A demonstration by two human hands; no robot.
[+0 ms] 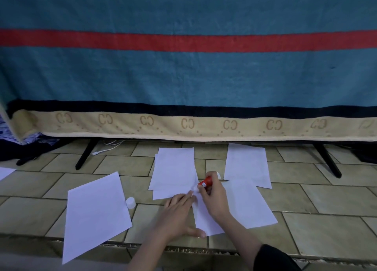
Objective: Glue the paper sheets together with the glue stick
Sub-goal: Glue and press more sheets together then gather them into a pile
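On the floor, the left hand [179,211] presses flat on a thin, floppy sheet [246,205] while the right hand [213,197] grips the light, rigid glue stick [205,182] around its barrel.

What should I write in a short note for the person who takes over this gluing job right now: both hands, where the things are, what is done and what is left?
Right hand: grips the red glue stick, its tip down on the top corner of the sheet in front.
Left hand: fingers flat, pressing that sheet's left edge to the tiled floor.
The cap is off, standing on the floor left of the hands.
Other paper: a small stack behind the hands, one sheet at back right, one sheet at left.
Done: cap removed, gluing begun at the corner.
Left: finish spreading glue, lay another sheet on it, press, recap.
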